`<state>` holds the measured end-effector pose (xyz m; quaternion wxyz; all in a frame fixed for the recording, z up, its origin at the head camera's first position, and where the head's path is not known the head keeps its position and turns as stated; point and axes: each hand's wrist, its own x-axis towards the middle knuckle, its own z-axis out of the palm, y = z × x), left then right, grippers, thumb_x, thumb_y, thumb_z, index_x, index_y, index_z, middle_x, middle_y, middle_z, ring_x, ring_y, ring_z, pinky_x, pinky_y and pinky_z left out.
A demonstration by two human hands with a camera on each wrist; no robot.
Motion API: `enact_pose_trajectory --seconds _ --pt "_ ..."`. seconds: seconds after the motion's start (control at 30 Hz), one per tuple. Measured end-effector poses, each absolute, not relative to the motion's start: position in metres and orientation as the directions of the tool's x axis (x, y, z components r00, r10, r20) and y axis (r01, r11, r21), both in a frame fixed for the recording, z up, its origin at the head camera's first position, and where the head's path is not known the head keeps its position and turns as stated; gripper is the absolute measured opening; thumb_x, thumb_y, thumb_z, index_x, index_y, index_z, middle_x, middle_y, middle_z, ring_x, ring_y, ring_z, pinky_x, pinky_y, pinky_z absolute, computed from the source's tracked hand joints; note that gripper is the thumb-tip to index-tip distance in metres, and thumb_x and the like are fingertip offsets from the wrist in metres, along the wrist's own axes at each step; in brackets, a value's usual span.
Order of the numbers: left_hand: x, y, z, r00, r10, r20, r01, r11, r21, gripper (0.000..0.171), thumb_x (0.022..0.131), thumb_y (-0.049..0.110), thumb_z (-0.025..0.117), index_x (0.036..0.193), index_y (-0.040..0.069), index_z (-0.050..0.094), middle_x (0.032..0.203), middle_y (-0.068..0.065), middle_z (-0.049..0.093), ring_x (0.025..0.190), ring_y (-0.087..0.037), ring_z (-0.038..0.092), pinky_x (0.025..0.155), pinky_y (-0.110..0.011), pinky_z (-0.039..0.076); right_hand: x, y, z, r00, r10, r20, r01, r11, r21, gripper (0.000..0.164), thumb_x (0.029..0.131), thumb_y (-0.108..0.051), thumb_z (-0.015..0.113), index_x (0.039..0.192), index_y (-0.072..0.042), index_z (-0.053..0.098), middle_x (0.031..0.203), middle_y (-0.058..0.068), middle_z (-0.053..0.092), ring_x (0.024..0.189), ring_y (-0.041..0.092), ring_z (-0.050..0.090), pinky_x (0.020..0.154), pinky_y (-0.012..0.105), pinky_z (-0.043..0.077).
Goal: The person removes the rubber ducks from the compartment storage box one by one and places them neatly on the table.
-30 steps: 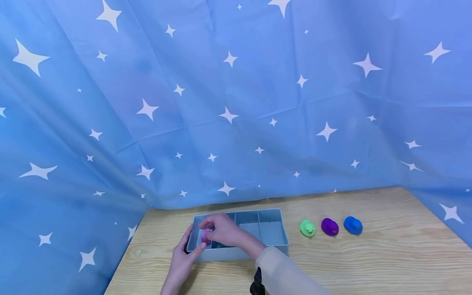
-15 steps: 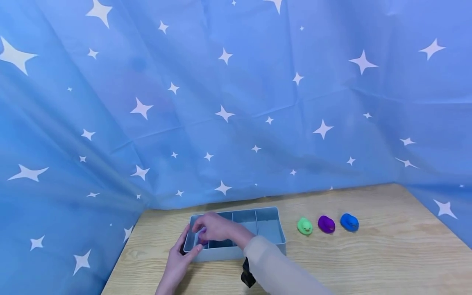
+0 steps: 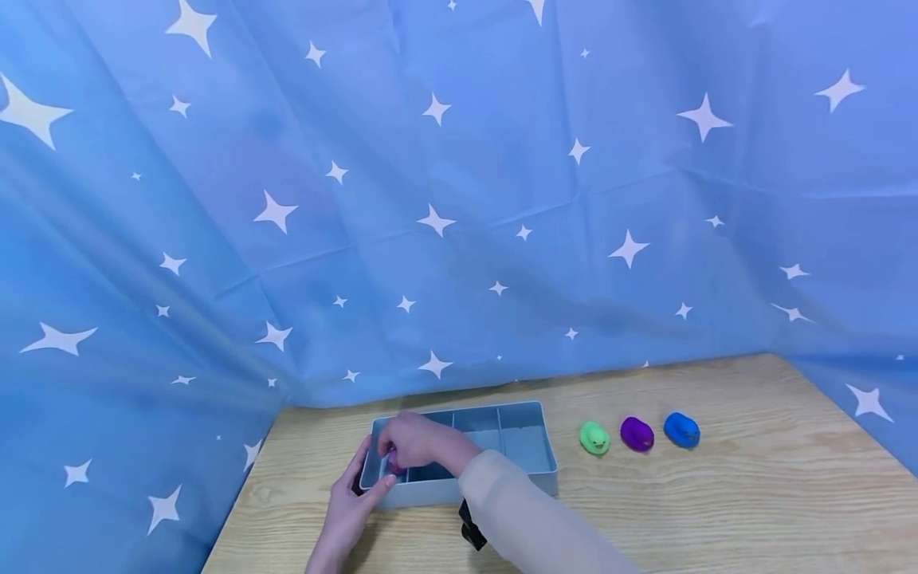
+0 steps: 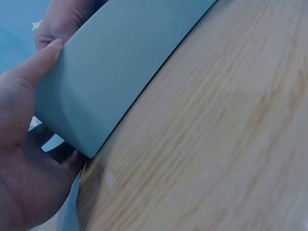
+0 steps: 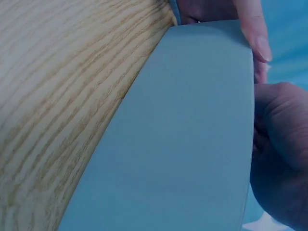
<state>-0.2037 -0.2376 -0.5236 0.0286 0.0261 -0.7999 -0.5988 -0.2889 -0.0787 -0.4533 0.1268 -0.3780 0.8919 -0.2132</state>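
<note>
A grey-blue divided box (image 3: 466, 493) stands on the wooden table. My left hand (image 3: 346, 506) grips its left end, thumb at the front rim and fingers round the side; the left wrist view shows this hand (image 4: 29, 144) close at the box's corner. Inside the leftmost compartment, my right hand (image 3: 419, 441) pinches a pinkish-purple rubber duck (image 3: 396, 465), mostly covered by the fingers. The front wall (image 5: 178, 130) of the box hides the fingertips of my right hand (image 5: 284, 139) in the right wrist view.
Right of the box sit a green rubber duck (image 3: 594, 438), a purple rubber duck (image 3: 637, 434) and a blue rubber duck (image 3: 681, 430) in a row. A blue star-patterned cloth (image 3: 502, 199) hangs behind the table (image 3: 717, 510).
My right hand has turned and settled slightly lower in the leftmost compartment with the pinkish-purple duck. The left hand keeps its hold on the box. The head view has shifted a little.
</note>
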Motion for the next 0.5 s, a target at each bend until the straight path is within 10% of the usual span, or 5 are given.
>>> enact_pose_trajectory --seconds 0.2,0.5 --pt "-0.2039 -0.2360 -0.5224 -0.997 -0.072 0.000 -0.020 0.280 0.960 0.085 0.093 0.024 0.078 0.162 0.010 0.031 0.162 -0.027 0.031 0.143 -0.042 0.039 0.113 -0.046 0.041 -0.2895 -0.0817 -0.4559 -0.682 -0.728 -0.073 -0.639 0.642 -0.424 0.018 0.094 -0.005 0.072 0.107 -0.015 0.080 0.095 -0.008 0.071 0.080 0.004 0.058 0.079 0.020 0.055" --pt "-0.2031 -0.2390 -0.5240 -0.998 -0.061 0.008 -0.008 0.259 0.966 0.085 0.093 0.024 0.078 0.162 0.009 0.030 0.161 -0.029 0.031 0.139 -0.041 0.043 0.104 -0.029 0.048 -0.2878 -0.0823 -0.4558 -0.654 -0.753 -0.075 -0.656 0.614 -0.439 0.018 0.094 0.000 0.071 0.100 -0.014 0.081 0.083 -0.009 0.068 0.072 0.003 0.056 0.072 0.017 0.054"
